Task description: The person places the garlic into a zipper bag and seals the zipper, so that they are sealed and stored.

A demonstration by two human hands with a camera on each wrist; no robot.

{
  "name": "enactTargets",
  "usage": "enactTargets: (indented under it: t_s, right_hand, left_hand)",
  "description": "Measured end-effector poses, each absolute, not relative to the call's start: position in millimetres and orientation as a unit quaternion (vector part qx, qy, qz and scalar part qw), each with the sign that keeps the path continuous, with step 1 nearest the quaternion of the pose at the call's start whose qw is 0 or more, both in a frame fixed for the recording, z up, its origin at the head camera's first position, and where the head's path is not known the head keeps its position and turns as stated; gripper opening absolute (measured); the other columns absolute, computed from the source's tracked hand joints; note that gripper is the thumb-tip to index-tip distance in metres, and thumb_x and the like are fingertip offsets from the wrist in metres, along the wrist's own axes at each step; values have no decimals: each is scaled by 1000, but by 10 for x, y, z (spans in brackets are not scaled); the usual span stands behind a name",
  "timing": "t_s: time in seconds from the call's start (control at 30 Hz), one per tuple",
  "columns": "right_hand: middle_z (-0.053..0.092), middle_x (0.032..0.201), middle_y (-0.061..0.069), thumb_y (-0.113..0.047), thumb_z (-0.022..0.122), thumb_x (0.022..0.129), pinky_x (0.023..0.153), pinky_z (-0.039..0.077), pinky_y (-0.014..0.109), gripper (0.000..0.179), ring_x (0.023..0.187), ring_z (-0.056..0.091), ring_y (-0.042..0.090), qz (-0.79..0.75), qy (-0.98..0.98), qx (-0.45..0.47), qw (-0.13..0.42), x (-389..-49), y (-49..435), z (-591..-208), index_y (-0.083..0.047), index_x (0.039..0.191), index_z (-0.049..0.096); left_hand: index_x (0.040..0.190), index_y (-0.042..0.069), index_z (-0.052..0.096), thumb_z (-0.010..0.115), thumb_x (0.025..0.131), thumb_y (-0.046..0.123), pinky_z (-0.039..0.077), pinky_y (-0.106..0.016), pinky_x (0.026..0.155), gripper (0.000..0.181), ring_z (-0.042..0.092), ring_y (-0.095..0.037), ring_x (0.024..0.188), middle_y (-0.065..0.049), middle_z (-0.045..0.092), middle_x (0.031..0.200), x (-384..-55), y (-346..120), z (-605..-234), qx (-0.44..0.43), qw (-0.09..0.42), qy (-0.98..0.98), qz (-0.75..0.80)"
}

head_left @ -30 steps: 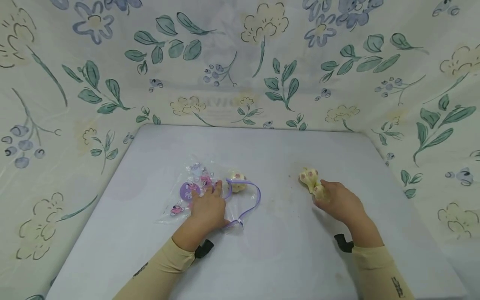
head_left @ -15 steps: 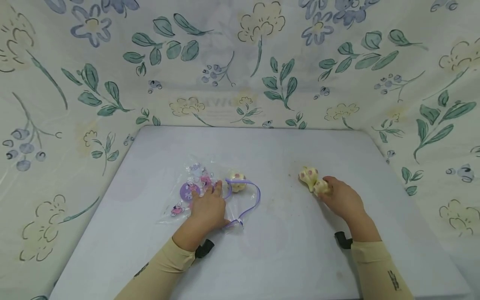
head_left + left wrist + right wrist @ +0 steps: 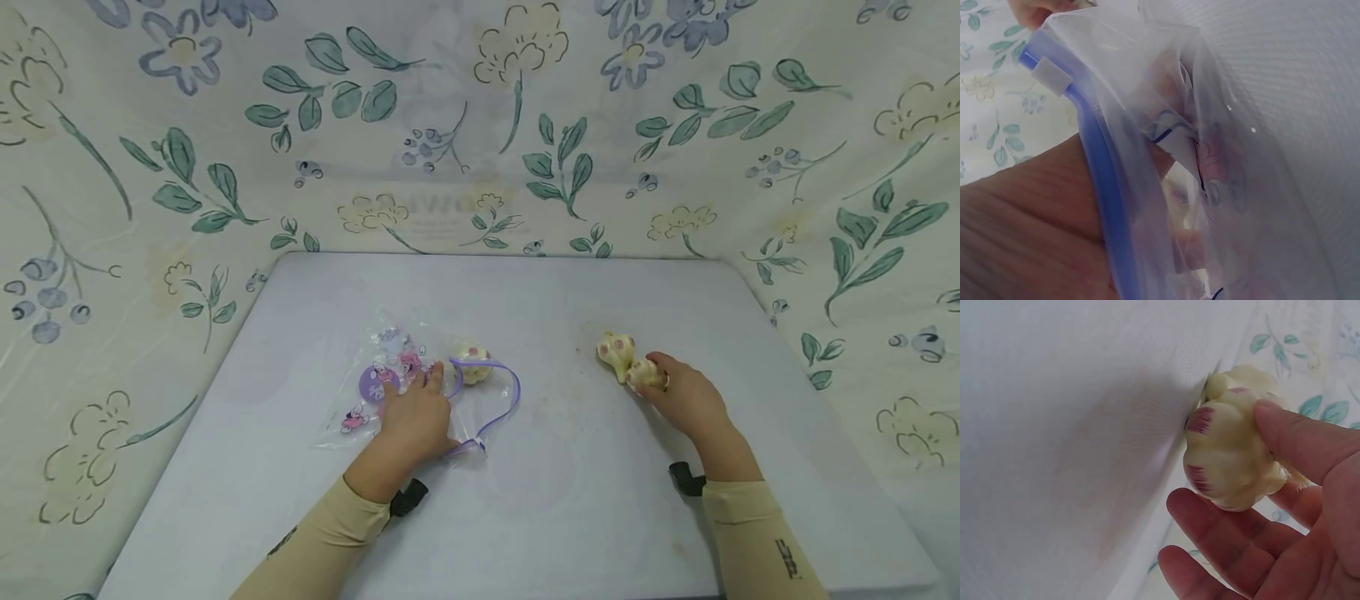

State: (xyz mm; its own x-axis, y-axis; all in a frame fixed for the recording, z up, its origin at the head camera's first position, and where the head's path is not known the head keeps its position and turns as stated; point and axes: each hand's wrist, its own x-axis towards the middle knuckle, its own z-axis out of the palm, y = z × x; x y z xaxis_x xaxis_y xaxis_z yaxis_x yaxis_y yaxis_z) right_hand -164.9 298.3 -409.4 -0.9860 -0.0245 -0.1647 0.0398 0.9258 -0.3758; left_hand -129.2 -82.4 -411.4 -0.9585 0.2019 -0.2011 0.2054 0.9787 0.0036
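Observation:
My left hand (image 3: 416, 417) rests with spread fingers on a clear printed zip bag (image 3: 352, 367). The bag's purple zip strip (image 3: 517, 392) bows out to the right of that hand, with the thumb close to its near end. Up close, the strip (image 3: 1100, 175) and its white slider (image 3: 1052, 76) show in front of the hand. A garlic bulb (image 3: 474, 373) lies at the strip's far side, partly behind it. My right hand (image 3: 686, 400) pinches another garlic bulb (image 3: 1229, 450) between thumb and fingers. Just past this one lies a further garlic bulb (image 3: 615, 352).
Everything lies on a white table (image 3: 570, 500), with small brownish specks near the middle. A floral cloth (image 3: 450, 125) hangs behind the table and along both sides.
My right hand has shifted slightly away from me and right with its garlic bulb, and more of that bulb shows. The left hand and bag look the same.

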Motion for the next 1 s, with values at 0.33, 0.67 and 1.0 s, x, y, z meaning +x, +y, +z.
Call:
enactTargets:
  t_s: [0.33,0.67,1.0]
  right_hand:
    - [69,113,23,-37,67,96,66,48,37,66,79,57,24,-192,977,11,89,-1621,3000,-4086,-7,150,45]
    - [69,115,21,-42,66,96,62,47,31,69,83,59,24,-209,973,12,96,-1618,3010,-4103,-8,151,44]
    - [69,116,20,-41,68,95,62,48,30,67,85,61,24,-212,973,3,90,-1602,2988,-4132,-7,149,47]
  left_hand:
    - [111,5,77,86,70,58,27,-76,111,67,37,-40,147,-15,32,164,-1281,-806,-4125,101,107,989,-6]
    - [106,6,78,86,70,57,27,-76,111,63,38,-41,146,-15,33,164,-1281,-813,-4156,103,99,990,-4]
    - [108,5,77,86,70,57,28,-74,111,65,38,-41,146,-15,33,164,-1277,-808,-4140,102,104,989,-2]
